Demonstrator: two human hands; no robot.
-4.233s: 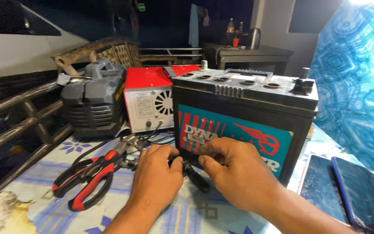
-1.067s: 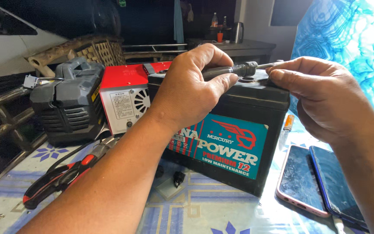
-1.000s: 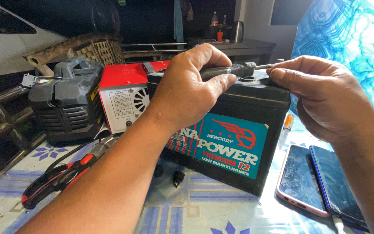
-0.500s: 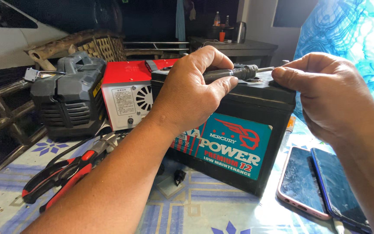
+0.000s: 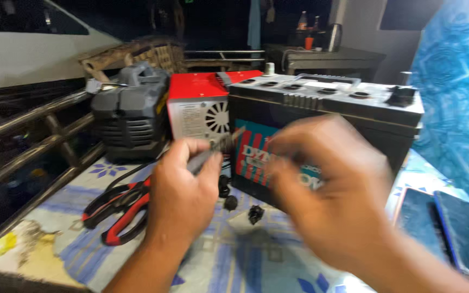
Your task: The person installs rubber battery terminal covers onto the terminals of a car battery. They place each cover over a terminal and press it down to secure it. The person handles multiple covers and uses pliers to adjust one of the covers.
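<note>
Grey tool, centre frame, grasped in left hand before battery. Right hand, blurred, lower right; grip cannot be told. Black caps and red pliers on surface.

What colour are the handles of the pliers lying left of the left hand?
The pliers have red and black handles, seen in the head view.

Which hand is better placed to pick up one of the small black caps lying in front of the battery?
Left, probably: the left hand hovers beside the black caps, though it grips a thin tool. The right hand is blurred.
</note>
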